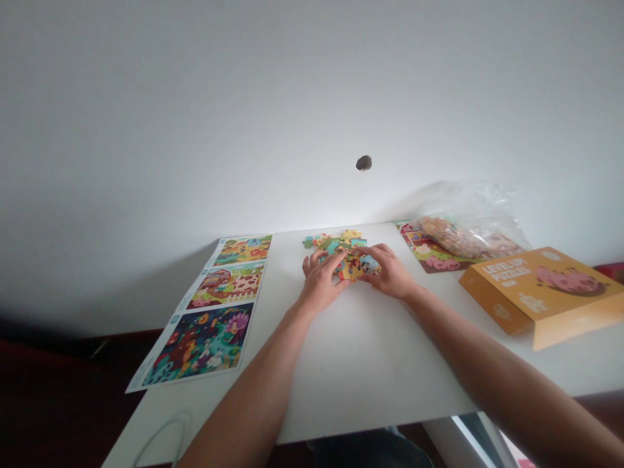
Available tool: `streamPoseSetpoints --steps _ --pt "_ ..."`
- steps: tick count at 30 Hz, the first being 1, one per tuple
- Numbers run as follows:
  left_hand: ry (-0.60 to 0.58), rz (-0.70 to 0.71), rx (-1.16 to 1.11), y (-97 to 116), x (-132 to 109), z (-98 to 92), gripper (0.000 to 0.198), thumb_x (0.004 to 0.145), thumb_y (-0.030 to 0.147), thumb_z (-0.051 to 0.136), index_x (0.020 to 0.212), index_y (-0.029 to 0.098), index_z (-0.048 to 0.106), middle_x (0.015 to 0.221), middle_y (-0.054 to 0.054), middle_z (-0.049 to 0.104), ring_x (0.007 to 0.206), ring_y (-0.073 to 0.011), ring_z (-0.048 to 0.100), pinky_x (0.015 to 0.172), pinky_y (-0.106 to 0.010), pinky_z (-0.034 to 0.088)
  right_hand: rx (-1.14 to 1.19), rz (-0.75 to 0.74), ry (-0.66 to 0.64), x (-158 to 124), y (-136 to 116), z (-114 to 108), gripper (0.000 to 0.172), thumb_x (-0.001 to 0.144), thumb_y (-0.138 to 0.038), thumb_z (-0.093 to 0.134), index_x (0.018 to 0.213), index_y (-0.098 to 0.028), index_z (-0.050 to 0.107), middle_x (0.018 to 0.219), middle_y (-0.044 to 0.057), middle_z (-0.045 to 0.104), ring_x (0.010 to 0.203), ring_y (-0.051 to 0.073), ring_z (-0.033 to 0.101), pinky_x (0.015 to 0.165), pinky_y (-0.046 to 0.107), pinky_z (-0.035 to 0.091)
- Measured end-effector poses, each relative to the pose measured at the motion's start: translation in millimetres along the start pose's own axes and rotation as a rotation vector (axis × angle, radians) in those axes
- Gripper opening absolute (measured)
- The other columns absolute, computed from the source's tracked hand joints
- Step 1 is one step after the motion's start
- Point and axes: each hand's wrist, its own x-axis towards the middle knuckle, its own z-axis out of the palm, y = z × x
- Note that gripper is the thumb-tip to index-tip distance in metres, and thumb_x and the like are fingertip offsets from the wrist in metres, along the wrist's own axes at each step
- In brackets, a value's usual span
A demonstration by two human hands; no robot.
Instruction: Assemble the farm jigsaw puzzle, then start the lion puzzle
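Note:
Colourful jigsaw puzzle pieces (348, 246) lie in a loose pile near the back of the white table. My left hand (322, 276) rests at the pile's left and front side, fingers apart and curved over the pieces. On the right side, my right hand (386, 270) curves its spread fingers around the pile's edge. Both hands touch or nearly touch the pieces, and some pieces are partly hidden beneath the fingers. No piece is seen lifted off the table.
A printed sheet (212, 338) with three pictures lies at the left, overhanging the table edge. At the right are a clear plastic bag (468, 227) of pieces, a farm picture (424, 255) and a yellow puzzle box (517, 289). The wall (292, 130) behind has a round hole.

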Motion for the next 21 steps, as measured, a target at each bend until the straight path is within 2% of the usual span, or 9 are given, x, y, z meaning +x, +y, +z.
streamPoseSetpoints --steps 6,9,13,16,19,21 --pt "0.034 0.027 0.005 -0.5 0.5 1.0 0.064 0.074 0.022 0.075 0.134 0.032 0.056 0.13 -0.001 0.063 0.123 -0.0294 0.044 0.112 -0.051 0.025 -0.018 -0.019 0.007 -0.2 -2.4 -1.2 0.06 0.082 -0.037 0.072 0.137 -0.025 0.051 0.118 0.009 0.065 0.105 0.028 0.052 0.094 0.044 0.045" --pt "0.081 -0.013 0.014 -1.5 1.8 1.1 0.059 0.076 0.022 0.073 0.132 0.029 0.058 0.131 -0.003 0.063 0.122 -0.0295 0.045 0.111 -0.051 0.028 -0.095 0.009 -0.006 -0.5 -3.0 0.3 0.062 0.081 -0.043 0.072 0.137 -0.023 0.053 0.112 0.011 0.064 0.1 0.028 0.052 0.091 0.043 0.046" --pt "0.087 -0.083 -0.06 -2.5 4.1 1.5 0.034 0.084 0.028 0.065 0.117 0.024 0.067 0.114 -0.005 0.071 0.112 -0.0268 0.054 0.103 -0.046 0.039 -0.191 0.077 0.01 -1.3 -1.0 6.1 0.066 0.08 -0.048 0.072 0.138 -0.02 0.054 0.105 0.013 0.062 0.094 0.028 0.052 0.086 0.043 0.048" --pt "0.017 -0.042 -0.123 -1.9 3.7 5.4 0.029 0.083 0.029 0.067 0.112 0.024 0.07 0.103 -0.005 0.073 0.107 -0.0254 0.057 0.099 -0.042 0.044 -0.183 0.091 0.03 -1.3 0.3 10.3 0.06 0.083 -0.044 0.07 0.136 -0.02 0.055 0.1 0.012 0.064 0.092 0.027 0.053 0.084 0.041 0.049" --pt "-0.012 0.005 -0.119 -2.1 1.8 11.2 0.041 0.077 0.028 0.074 0.117 0.023 0.068 0.109 -0.006 0.072 0.11 -0.0269 0.056 0.099 -0.042 0.044 -0.135 0.073 0.04 -1.1 0.3 13.6 0.047 0.085 -0.039 0.07 0.127 -0.018 0.063 0.098 0.011 0.068 0.09 0.026 0.055 0.083 0.039 0.049" --pt "-0.016 0.001 -0.111 -3.1 1.1 13.7 0.042 0.076 0.026 0.075 0.117 0.024 0.069 0.109 -0.006 0.071 0.111 -0.0274 0.055 0.099 -0.043 0.044 -0.084 0.068 0.046 -1.0 -0.2 14.9 0.034 0.087 -0.037 0.068 0.116 -0.02 0.069 0.096 0.009 0.07 0.089 0.024 0.058 0.083 0.037 0.049"
